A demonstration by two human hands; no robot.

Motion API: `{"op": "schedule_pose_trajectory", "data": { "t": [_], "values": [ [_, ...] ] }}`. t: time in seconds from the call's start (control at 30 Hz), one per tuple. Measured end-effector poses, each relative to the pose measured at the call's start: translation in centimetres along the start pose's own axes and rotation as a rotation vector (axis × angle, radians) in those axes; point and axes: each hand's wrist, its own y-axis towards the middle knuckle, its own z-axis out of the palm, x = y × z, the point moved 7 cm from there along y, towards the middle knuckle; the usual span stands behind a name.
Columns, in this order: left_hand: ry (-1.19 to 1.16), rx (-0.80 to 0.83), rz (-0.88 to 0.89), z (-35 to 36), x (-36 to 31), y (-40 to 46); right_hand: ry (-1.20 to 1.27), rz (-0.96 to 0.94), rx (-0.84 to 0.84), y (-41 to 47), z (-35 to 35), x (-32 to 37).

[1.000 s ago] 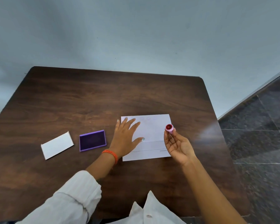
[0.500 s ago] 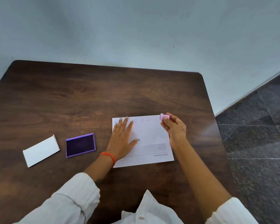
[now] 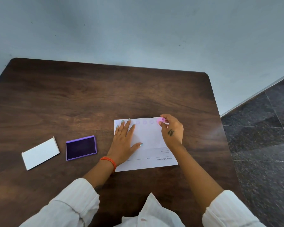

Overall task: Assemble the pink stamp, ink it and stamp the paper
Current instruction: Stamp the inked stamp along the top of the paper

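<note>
ok, nearest the camera your white ribbed sleeves (image 3: 69,208) are pushed up both forearms, soft creased fabric, with a collar point between them. dark wood-grain table (image 3: 72,99), smooth with a slight sheen, rounded far corners.

your left hand (image 3: 124,141) lies flat, palm down, fingers spread on the left part of the paper (image 3: 147,140), gripping nothing, just pressing. orange band (image 3: 108,161) on that wrist, pale blue nails. the hand covers the sheet's left edge and some of the marks at the far left.

paper is a white rectangular sheet, flat, lying a bit skewed, printed text along its near strip reads upside down from your side. a row of faint purple ring marks (image 3: 144,122) runs along its far edge.

your right hand (image 3: 171,131) is well apart from the left, fingertips pinched around the pink stamp (image 3: 161,120), a small round plastic piece at the paper's far right corner, in line with the rings. blurred there, so can't tell if the stamp face touches the sheet. small dark tattoo on the back of that hand.

left of the paper, just beside your left wrist: purple ink pad (image 3: 81,147), shallow rectangular tray, lid off, dark matte pad inside. further left a white rectangular lid (image 3: 40,154), plain, angled, apart from the pad.

beyond the table a matte pale grey wall (image 3: 138,30); at right, dark speckled stone floor tiles (image 3: 261,136).
</note>
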Motion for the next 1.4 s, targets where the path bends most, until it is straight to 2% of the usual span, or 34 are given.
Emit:
{"op": "schedule_pose_trajectory", "data": {
  "t": [0.63, 1.4],
  "values": [
    [-0.023, 0.015, -0.011, -0.1, -0.1, 0.0, -0.327, -0.209, 0.076, 0.4, 0.8, 2.0],
    [-0.015, -0.004, -0.003, 0.2, 0.3, 0.0, -0.405, -0.358, 0.095, 0.9, 1.6, 2.8]
  ]
}}
